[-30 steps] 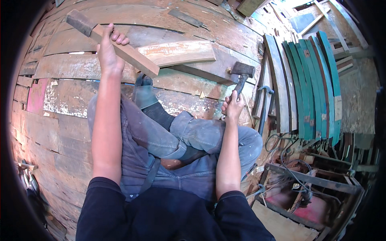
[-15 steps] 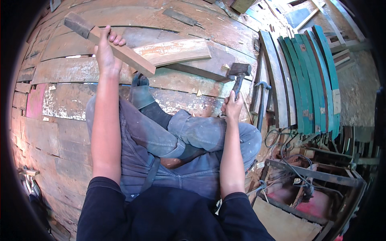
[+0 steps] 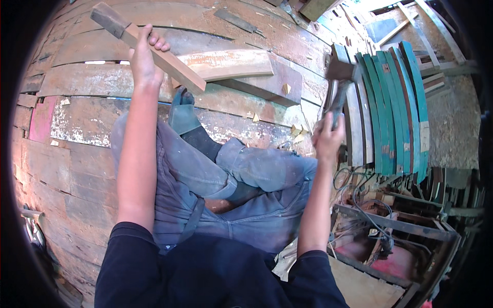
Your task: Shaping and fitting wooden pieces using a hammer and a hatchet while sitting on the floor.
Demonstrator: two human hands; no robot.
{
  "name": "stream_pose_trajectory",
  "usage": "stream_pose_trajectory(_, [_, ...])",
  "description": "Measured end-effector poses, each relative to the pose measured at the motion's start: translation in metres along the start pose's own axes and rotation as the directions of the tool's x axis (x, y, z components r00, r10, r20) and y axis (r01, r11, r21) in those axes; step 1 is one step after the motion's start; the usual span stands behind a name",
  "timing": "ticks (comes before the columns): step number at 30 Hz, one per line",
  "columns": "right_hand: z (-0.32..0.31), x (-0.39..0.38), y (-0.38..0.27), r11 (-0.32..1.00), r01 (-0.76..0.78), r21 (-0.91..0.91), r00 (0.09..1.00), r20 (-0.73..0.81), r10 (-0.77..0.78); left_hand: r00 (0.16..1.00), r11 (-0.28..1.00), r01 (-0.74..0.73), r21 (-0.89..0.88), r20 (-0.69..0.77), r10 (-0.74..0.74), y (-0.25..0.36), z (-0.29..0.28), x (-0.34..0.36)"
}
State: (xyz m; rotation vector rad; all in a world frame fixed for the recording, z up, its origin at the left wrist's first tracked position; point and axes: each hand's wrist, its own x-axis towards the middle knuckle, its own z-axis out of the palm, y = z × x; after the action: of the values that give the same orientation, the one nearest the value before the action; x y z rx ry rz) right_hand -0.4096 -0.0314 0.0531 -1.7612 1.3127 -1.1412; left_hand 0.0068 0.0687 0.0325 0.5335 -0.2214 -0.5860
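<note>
My left hand (image 3: 147,61) is closed around a wooden bar (image 3: 177,66), brown along most of its length and dark grey at its far left end. The bar slants from upper left down toward the middle. My right hand (image 3: 328,136) grips the handle of a heavy hammer (image 3: 340,71), its block-shaped head raised at the right and smeared by motion. Just right of the bar, a pale, slightly curved board (image 3: 231,64) with flaking paint lies across a thick dark beam (image 3: 285,87) on the plank floor.
Several curved boards (image 3: 398,108), mostly green, stand in a row at the right. Below them is an open-framed box (image 3: 395,223) with cables. Wood chips (image 3: 296,131) lie on the floor planks (image 3: 92,92). A thin dark strip (image 3: 237,20) lies farther off. My crossed legs fill the middle.
My right hand has lifted the hammer up and to the right, away from the beam's end. My left hand and the bar have shifted slightly right and up in the picture.
</note>
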Motion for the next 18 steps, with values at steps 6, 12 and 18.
stream_pose_trajectory(6, [-0.012, 0.036, -0.093, 0.948, 0.294, 0.123, 0.945, -0.184, -0.27, 1.0, 1.0, 0.008, 0.021, -0.013, -0.007, -0.001, 0.0, 0.001])
stream_pose_trajectory(12, [0.028, 0.029, -0.052, 0.945, 0.198, 0.262, 0.962, -0.235, -0.137, 1.0, 0.999, 0.013, 0.034, -0.007, -0.013, -0.007, 0.001, 0.0])
stream_pose_trajectory(18, [0.059, -0.011, 0.069, 0.882, -0.463, -0.09, 0.863, 0.18, 0.472, 0.999, 0.998, 0.027, 0.064, -0.031, -0.025, -0.011, 0.004, -0.006])
